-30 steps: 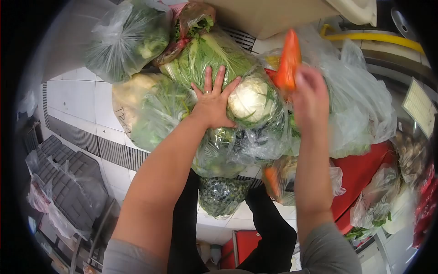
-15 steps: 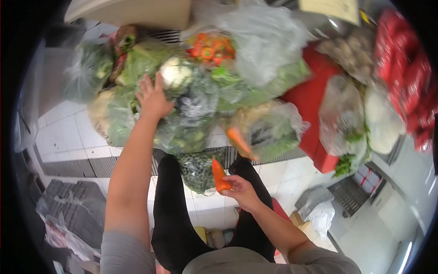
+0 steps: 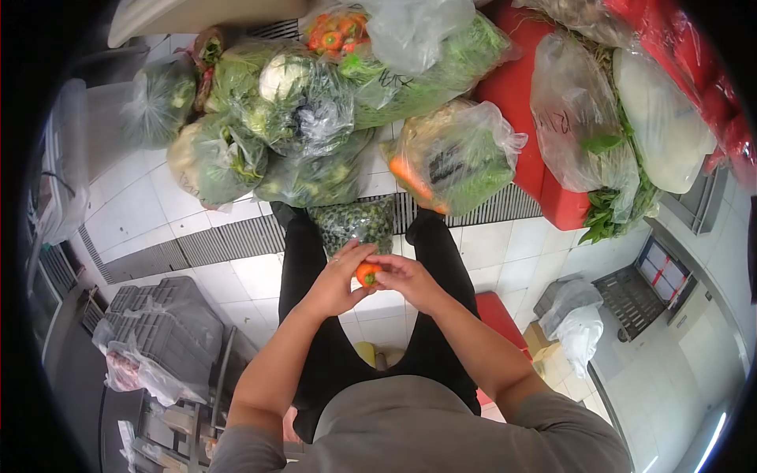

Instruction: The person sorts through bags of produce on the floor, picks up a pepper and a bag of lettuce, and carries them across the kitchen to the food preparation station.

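Head view: left hand [image 3: 334,284] has joined right hand [image 3: 412,279], both pinching the orange pepper [image 3: 366,273].

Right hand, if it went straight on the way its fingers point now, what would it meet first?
The orange pepper, which the right hand touches with its fingertips. Just beyond it, the left hand seems next, though depth is hard to judge.

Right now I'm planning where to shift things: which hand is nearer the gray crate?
Left. The left hand, at the orange pepper, is on the side facing the gray crate; the right hand, on the pepper's other side, is farther away.
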### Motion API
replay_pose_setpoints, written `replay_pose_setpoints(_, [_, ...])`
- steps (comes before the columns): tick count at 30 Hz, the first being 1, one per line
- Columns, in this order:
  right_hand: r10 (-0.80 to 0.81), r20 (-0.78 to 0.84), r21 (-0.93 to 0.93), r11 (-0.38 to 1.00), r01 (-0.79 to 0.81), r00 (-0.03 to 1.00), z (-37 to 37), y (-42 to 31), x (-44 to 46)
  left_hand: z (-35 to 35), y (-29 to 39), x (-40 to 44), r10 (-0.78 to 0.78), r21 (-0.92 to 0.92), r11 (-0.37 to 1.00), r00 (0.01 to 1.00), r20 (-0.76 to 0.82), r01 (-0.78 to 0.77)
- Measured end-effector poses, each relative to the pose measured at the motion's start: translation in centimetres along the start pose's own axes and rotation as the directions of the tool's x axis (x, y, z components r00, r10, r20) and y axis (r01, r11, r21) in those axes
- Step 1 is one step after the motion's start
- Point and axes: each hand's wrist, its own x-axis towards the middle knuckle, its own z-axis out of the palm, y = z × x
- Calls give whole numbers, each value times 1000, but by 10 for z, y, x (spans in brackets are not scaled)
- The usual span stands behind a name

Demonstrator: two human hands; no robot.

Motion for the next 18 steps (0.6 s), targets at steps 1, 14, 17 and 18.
replay_pose_setpoints(1, [13, 2, -3, 1000, -13, 1000, -1, -8, -4, 0, 4, 1, -2, 9, 1000, 1000, -3, 2])
replay_pose_setpoints(14, [-143, -271, -111, 987, 116, 952, -34, -59, -11, 5, 64, 7, -274, -743, 655, 960, -58, 142])
replay_pose_setpoints(17, [-623, -443, -794, 607, 40, 645, -115, -93, 35, 8, 41, 2, -365, -724, 640, 931, 9, 258])
replay_pose_setpoints(18, [-766, -390, -898, 439, -26, 511, -143, -111, 47, 12, 34, -3, -353, -723, 643, 935, 12, 252])
